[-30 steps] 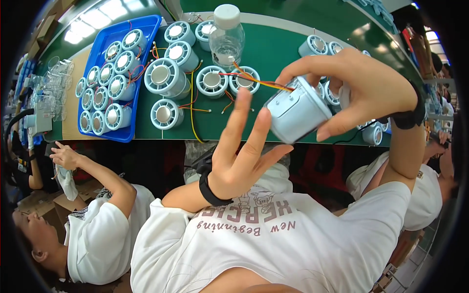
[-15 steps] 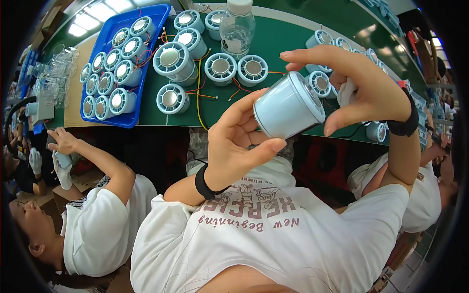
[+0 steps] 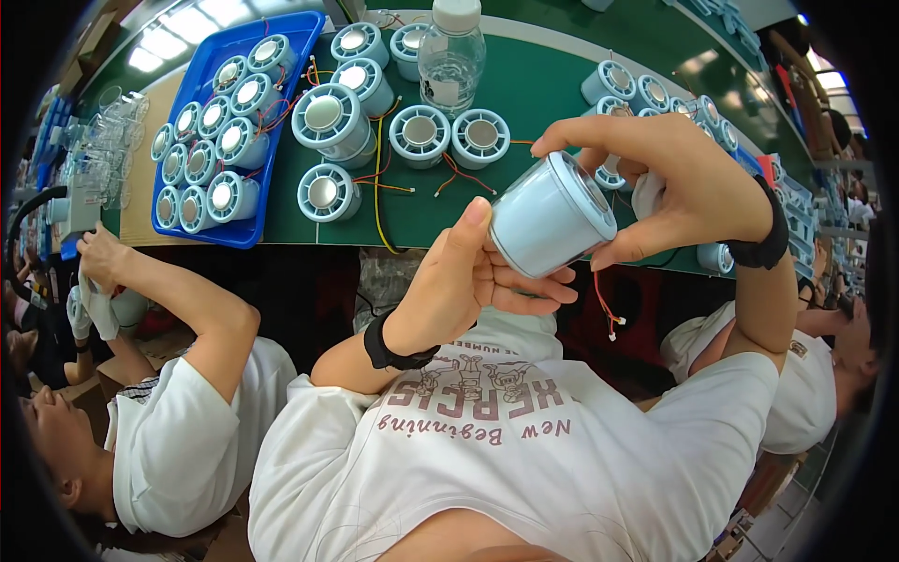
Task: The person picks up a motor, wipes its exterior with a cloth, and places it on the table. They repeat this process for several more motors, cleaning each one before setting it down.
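Note:
A light-blue cylindrical housing (image 3: 551,220) is held tilted in front of my chest, its ringed end toward the right. My left hand (image 3: 468,272) cradles it from the left and below, thumb up along its side and fingers underneath. My right hand (image 3: 688,178) spans the ringed end, index fingertip at the upper edge and thumb at the lower edge. Tucked in the right palm is a white wad (image 3: 648,195), probably cloth. Thin red wires with small white connectors (image 3: 614,323) dangle below the housing.
A blue tray (image 3: 272,187) of similar housings stands at the left of the green table (image 3: 412,211). More housings (image 3: 419,136) with wires, a clear bottle (image 3: 451,61) and a right-hand group (image 3: 613,80) stand beyond my hands. Co-workers (image 3: 201,421) sit on both sides.
The right hand has closed from beside the housing onto its ringed end. My left fingers have shifted further underneath, thumb now upright. The wires have come into view, hanging down.

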`<state>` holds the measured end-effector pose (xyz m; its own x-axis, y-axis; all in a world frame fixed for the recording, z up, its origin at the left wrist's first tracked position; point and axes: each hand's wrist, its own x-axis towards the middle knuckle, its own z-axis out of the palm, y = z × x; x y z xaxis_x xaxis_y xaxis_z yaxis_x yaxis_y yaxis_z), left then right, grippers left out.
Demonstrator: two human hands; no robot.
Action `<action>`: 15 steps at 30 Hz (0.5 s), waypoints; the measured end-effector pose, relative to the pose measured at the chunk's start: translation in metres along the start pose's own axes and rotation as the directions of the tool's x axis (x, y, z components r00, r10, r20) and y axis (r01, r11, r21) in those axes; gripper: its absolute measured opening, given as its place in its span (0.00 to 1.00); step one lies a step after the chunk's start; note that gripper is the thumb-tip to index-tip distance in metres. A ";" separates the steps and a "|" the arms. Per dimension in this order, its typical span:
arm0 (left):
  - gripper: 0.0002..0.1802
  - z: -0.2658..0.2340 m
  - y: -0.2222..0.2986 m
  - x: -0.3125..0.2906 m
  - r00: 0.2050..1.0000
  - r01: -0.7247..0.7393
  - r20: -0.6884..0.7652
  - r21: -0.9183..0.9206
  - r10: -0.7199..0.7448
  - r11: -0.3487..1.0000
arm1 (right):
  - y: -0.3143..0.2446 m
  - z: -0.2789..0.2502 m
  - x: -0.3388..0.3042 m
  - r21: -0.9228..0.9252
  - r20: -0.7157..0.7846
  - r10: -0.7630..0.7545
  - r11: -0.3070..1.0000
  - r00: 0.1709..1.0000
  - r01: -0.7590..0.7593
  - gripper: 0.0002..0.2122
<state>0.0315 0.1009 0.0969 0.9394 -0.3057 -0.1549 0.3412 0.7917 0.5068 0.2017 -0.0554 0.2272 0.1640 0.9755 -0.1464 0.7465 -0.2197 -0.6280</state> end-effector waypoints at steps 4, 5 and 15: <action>0.38 -0.002 -0.004 0.000 0.998 0.044 -0.046 0.007 -0.044 0.999 | 0.028 -0.013 0.007 -0.144 -0.043 -0.010 0.990 0.999 0.004 0.32; 0.36 0.002 -0.002 -0.001 0.997 0.010 -0.083 0.128 0.001 0.992 | 0.052 -0.015 0.010 -0.255 -0.173 -0.071 0.967 0.982 0.024 0.32; 0.23 -0.016 -0.009 -0.003 0.738 -0.113 0.037 0.991 0.674 0.069 | 0.172 -0.023 0.049 -0.517 -0.257 0.352 0.736 0.900 -0.436 0.30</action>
<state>0.0264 0.1028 0.0795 0.9219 0.2885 0.2585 -0.1144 -0.4349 0.8932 0.3530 -0.0456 0.1291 0.5765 0.8020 -0.1566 0.8117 -0.5840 -0.0030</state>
